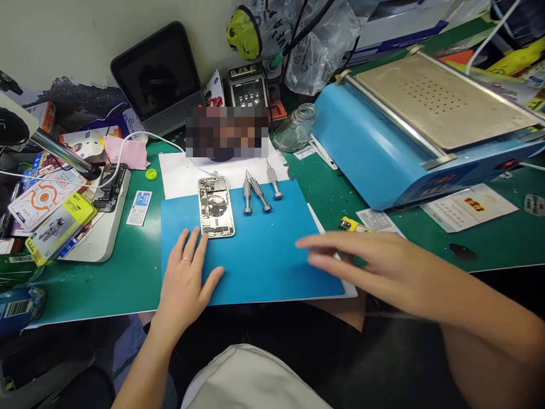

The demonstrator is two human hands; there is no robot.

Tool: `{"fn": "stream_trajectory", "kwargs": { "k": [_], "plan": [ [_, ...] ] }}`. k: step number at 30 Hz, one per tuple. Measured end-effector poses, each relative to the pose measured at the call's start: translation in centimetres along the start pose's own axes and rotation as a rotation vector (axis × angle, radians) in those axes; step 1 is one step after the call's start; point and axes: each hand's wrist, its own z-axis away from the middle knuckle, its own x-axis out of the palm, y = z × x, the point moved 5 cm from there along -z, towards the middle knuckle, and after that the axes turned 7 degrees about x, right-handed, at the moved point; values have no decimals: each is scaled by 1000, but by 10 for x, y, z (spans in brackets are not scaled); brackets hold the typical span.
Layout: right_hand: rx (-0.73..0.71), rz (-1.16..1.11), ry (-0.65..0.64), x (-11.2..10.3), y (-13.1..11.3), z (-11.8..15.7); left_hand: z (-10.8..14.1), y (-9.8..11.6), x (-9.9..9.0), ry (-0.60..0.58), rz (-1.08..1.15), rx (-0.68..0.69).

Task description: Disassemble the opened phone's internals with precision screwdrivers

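An opened smartphone (224, 218) lies on a blue mat (264, 261), its inner parts showing. My left hand (185, 275) rests on the mat's left side with fingers spread, the fingertips near the phone's lower left edge. Over the mat's right edge hovers my right hand (357, 255), slightly blurred, fingers stretched out and holding nothing that I can see. Several small grey precision screwdrivers lie to the right of the phone: one screwdriver (247, 196) stands apart from a crossed neighbour (259, 193), and another screwdriver (275, 182) lies farther right.
A blue heating machine (366, 147) with a perforated metal plate fills the right. Behind the mat are white paper (174, 170), a glass jar (297, 128) and a dark-screened display (157, 71). Boxes and a yellow battery package (62, 227) crowd the left, with a white cable (123, 150) crossing there.
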Motion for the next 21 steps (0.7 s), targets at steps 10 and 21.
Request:
{"fn": "stream_trajectory", "kwargs": {
  "k": [10,21],
  "plan": [
    [108,225,7,56,27,-63,1,3,-1,-14,8,-12],
    [17,184,112,70,31,-62,-13,22,1,-44,-51,-63]
  ]
}}
